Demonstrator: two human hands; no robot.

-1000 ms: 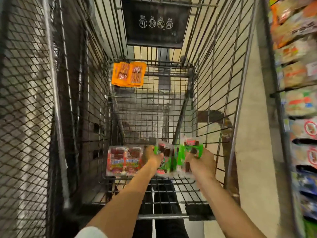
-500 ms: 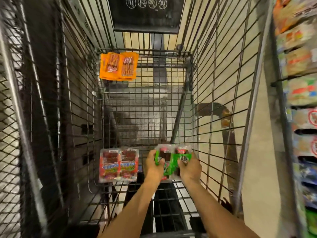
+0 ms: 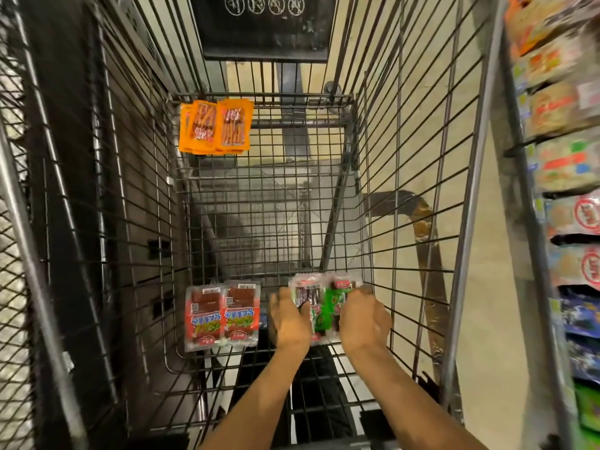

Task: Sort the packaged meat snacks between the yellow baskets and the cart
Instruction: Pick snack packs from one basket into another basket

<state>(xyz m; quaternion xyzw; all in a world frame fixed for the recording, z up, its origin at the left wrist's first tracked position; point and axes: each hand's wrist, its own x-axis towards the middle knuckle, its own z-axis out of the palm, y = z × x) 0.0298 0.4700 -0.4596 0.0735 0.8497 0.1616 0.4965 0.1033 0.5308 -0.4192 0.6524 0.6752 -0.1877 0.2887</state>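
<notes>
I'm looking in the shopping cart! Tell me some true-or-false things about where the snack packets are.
1. The orange plastic snack packets lie in the far left corner of the grey wire shopping cart. True.
2. The red plastic snack packets lie against the cart's right wall. False: they lie at the near left, and the green plastic snack packets are the ones on the right.
3. The left hand and the right hand both touch the green plastic snack packets. True.
4. The orange packets touch the red packets. False: they lie apart, with bare wire floor between them.
</notes>
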